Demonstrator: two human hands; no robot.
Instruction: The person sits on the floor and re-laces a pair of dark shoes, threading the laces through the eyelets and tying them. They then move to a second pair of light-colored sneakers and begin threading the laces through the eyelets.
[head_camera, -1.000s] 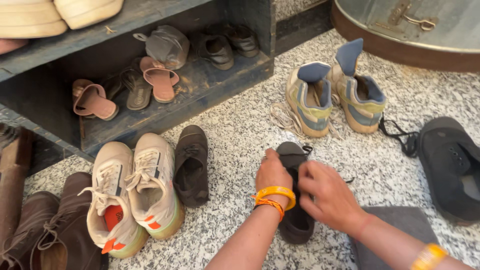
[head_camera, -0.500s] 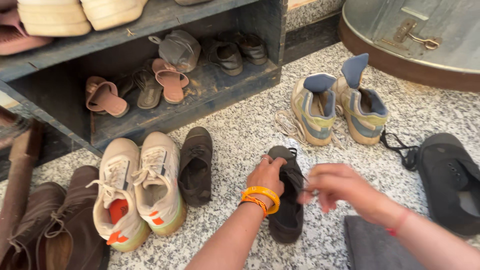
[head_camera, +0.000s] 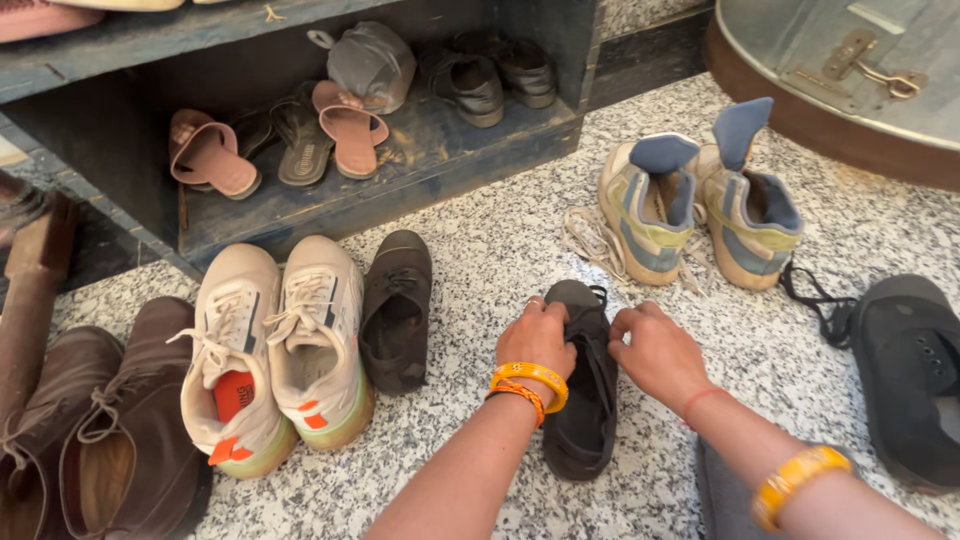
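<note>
Both hands, left hand (head_camera: 540, 338) and right hand (head_camera: 655, 350), pinch the black shoe (head_camera: 585, 400) (fingers curled at its laces); a hard tug might snag them.

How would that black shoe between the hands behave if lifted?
The black shoe looks like soft cloth, so it would probably sag and feel light. Its flat sole suggests it won't roll. The left hand and right hand touch its sides.

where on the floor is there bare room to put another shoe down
Bare speckled floor lies between the dark shelf and both hands, and between the blue-tongued sneakers and the black shoe. The left is crowded: white sneakers, brown boots.
</note>
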